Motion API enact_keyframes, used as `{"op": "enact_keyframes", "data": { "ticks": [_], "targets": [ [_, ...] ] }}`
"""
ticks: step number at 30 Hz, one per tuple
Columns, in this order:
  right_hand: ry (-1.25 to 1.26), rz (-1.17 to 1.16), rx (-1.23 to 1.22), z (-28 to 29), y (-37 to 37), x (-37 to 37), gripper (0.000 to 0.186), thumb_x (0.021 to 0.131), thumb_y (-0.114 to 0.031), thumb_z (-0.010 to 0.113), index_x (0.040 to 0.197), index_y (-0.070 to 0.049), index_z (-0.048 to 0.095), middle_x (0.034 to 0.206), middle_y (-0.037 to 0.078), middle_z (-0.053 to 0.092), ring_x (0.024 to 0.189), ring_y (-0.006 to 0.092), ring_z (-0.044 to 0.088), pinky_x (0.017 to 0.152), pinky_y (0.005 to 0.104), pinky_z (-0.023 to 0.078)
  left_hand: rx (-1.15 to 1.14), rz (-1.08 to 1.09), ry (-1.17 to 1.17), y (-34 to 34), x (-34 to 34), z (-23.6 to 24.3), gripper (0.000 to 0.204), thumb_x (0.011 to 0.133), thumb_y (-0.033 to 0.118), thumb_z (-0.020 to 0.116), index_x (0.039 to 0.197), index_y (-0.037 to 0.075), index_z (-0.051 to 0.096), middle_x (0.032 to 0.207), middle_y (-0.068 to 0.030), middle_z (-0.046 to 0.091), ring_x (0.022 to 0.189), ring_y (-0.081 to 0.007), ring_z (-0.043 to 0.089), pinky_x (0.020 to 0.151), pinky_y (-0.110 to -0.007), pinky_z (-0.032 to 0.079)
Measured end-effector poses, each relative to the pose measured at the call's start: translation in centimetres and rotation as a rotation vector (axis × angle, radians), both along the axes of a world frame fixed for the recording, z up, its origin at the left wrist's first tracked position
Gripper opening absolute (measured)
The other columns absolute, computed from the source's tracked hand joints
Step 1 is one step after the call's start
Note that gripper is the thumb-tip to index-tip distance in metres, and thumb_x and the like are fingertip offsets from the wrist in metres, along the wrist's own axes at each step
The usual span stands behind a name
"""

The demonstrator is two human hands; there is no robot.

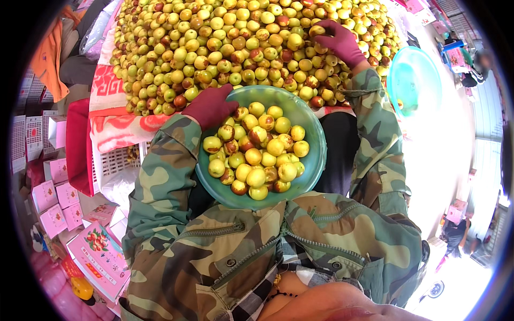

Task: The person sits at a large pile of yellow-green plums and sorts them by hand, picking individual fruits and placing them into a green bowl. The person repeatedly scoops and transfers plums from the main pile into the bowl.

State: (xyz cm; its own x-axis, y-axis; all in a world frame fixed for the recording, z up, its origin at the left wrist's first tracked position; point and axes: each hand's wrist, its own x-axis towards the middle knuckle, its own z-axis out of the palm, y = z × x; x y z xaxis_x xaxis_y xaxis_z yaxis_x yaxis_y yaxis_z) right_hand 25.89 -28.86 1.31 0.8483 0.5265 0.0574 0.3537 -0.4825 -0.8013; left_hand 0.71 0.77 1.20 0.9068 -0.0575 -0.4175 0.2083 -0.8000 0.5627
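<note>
My left hand [210, 107], in a maroon glove, grips the upper-left rim of a teal plastic bowl [313, 160]. The bowl sits on my lap and holds several yellow-green jujube fruits [257, 174] with reddish-brown patches. My right hand [337, 43], also gloved in maroon, reaches into the large pile of similar fruit [214, 45] above the bowl, with its curved fingers closed around one fruit at the pile's right side. The pile lies on a red-and-cream patterned cloth [115, 134].
A pale turquoise basin [428, 80] stands at the right of the pile. A white plastic crate [107, 166] and stacked pink cartons [48, 198] are at the left, with an orange garment [51, 59]. Other people [455, 235] are at the far right.
</note>
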Motion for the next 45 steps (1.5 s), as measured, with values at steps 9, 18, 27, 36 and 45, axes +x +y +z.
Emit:
{"op": "enact_keyframes", "data": {
  "ticks": [9,18,27,36,45],
  "targets": [
    [0.403,0.665,0.104,6.5,2.5,-7.3,0.048,0.083,-0.020,0.072,0.126,-0.001,0.060,0.123,0.010,0.065,0.113,0.0183,0.061,0.100,0.0333,0.046,0.022,-0.020,-0.018,0.0,-0.1,0.1,0.039,0.089,0.032,0.061,0.114,0.002,0.056,0.104,-0.0252,0.067,0.100,-0.0425,0.063,0.086,-0.048,0.050],
    [-0.588,0.069,-0.450,-2.4,7.3,1.0,0.040,0.085,-0.026,0.061,0.124,-0.016,0.062,0.119,0.012,0.066,0.107,0.0345,0.063,0.091,0.0434,0.052,0.010,-0.010,0.017,0.1,0.1,-0.2,0.042,0.089,0.033,0.061,0.116,0.002,0.055,0.104,-0.0255,0.066,0.100,-0.0428,0.063,0.087,-0.049,0.049],
    [0.350,0.182,0.276,1.1,3.5,-0.2,0.038,0.097,-0.025,0.057,0.132,-0.008,0.058,0.121,0.010,0.065,0.107,0.0221,0.066,0.094,0.0346,0.051,0.024,0.000,-0.006,0.0,-0.4,0.2,0.040,0.089,0.032,0.061,0.114,0.002,0.056,0.104,-0.0252,0.067,0.099,-0.0422,0.064,0.086,-0.049,0.050],
    [0.612,0.406,0.661,-0.4,1.5,1.3,0.042,0.098,-0.026,0.054,0.132,-0.001,0.054,0.133,0.016,0.057,0.112,0.0281,0.062,0.100,0.0370,0.050,-0.003,0.000,0.008,0.2,-0.1,-0.2,0.039,0.089,0.032,0.061,0.113,0.002,0.056,0.103,-0.0250,0.067,0.099,-0.0427,0.064,0.085,-0.049,0.050],
    [0.138,0.569,-0.014,4.5,4.3,-3.8,0.042,0.093,-0.033,0.060,0.128,-0.009,0.062,0.114,0.009,0.069,0.098,0.0182,0.066,0.087,0.0334,0.052,0.005,-0.028,-0.031,0.1,-0.4,-0.3,0.038,0.089,0.031,0.061,0.112,0.001,0.056,0.103,-0.0250,0.067,0.099,-0.0422,0.064,0.086,-0.049,0.050]
  ]
}}
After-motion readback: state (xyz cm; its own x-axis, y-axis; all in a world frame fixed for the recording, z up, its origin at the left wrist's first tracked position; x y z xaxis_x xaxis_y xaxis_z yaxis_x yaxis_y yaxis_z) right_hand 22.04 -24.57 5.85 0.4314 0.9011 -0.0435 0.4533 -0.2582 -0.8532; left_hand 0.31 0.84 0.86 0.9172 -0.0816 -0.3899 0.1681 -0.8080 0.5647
